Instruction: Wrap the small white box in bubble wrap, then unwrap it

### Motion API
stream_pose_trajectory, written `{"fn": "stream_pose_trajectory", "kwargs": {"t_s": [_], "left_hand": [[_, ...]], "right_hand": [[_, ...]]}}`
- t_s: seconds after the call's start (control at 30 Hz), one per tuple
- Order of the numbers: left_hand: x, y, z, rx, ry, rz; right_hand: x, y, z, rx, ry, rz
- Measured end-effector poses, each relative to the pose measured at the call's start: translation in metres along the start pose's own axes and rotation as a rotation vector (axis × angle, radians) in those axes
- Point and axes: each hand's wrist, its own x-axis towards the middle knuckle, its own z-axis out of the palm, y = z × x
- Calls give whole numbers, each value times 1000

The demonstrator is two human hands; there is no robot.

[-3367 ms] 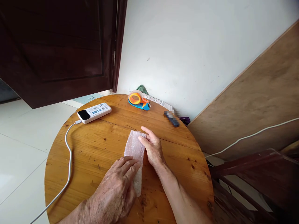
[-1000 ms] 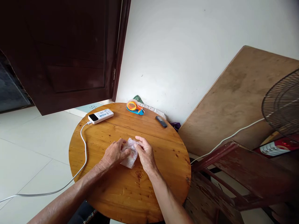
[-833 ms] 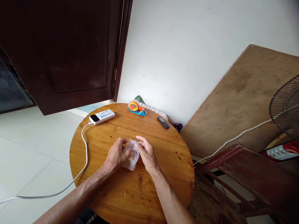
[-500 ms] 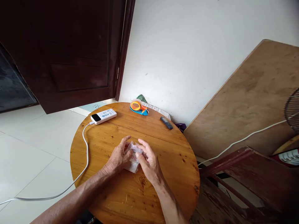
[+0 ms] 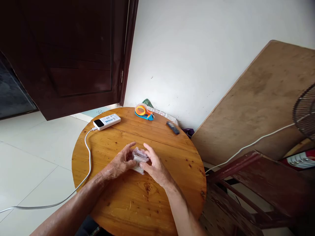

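A small flat packet in clear, crinkled plastic that looks like bubble wrap (image 5: 139, 159) is between my hands, over the middle of the wooden table. My left hand (image 5: 121, 164) grips its left side, thumb on the near face and index finger stretched out beyond it. On the other side my right hand (image 5: 156, 167) has its thumb pressed on the packet's near face, with its index finger also raised. Whitish and pinkish patches show through the plastic; what is inside I cannot make out. The other fingers are partly hidden behind the packet.
On the round table (image 5: 115, 203) are a white power bank (image 5: 108, 122) with a white cable (image 5: 90, 157), an orange and blue tape dispenser (image 5: 144, 112) and a blurred dark object (image 5: 173, 127). A dark door (image 5: 81, 59), wooden board (image 5: 256, 98), fan (image 5: 305, 111) and red-brown chair (image 5: 268, 183) surround it.
The packet has turned and its plastic has folded or shifted between my fingers, with the right thumb now lower on its face. The whole view has shifted slightly.
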Motion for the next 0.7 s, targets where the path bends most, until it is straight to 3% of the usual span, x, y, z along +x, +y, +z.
{"fn": "stream_pose_trajectory", "kwargs": {"t_s": [0.13,0.4,0.7], "left_hand": [[1,-5,0,39,9,1],[4,-3,5,62,19,22],[3,-10,3,201,53,33]], "right_hand": [[8,-2,-5,39,-22,45],[35,0,5,-14,241,11],[44,8,18,-8,405,-119]]}}
